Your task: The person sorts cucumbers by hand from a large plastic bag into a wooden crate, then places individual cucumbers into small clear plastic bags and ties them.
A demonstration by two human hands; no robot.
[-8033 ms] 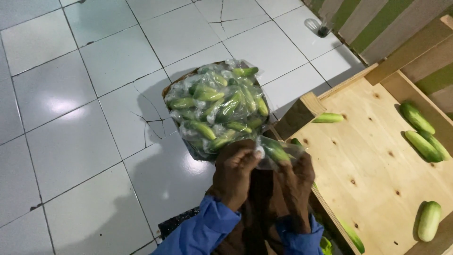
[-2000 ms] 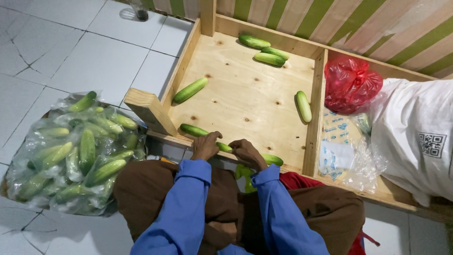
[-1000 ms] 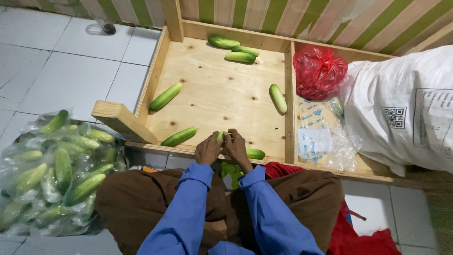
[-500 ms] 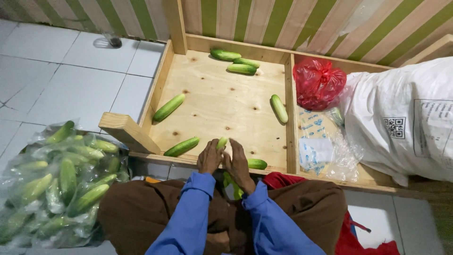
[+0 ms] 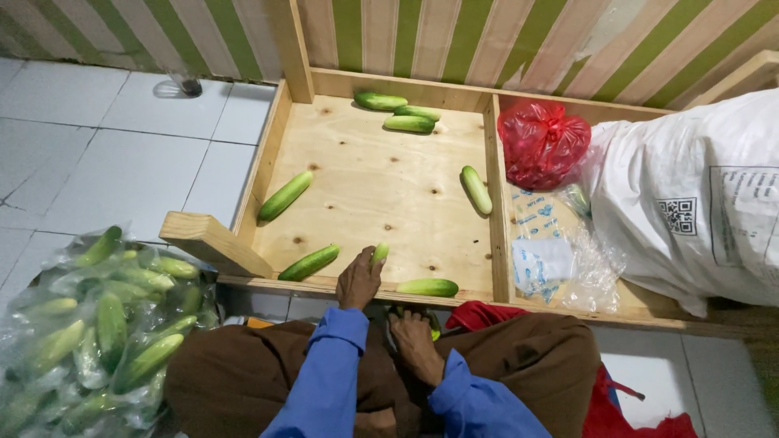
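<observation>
Head view: left hand gripped a cucumber over the crate edge; right hand, grip untellable; a loose hold could drop it.

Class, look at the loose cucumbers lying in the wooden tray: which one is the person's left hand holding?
The short cucumber at the tray's front edge, its tip poking out of the left hand. The other loose cucumbers lie flat and untouched on the plywood.

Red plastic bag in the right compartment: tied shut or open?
Tied shut. The red plastic bag is gathered into a knot at its top and bulges round; its contents cannot be told.
</observation>
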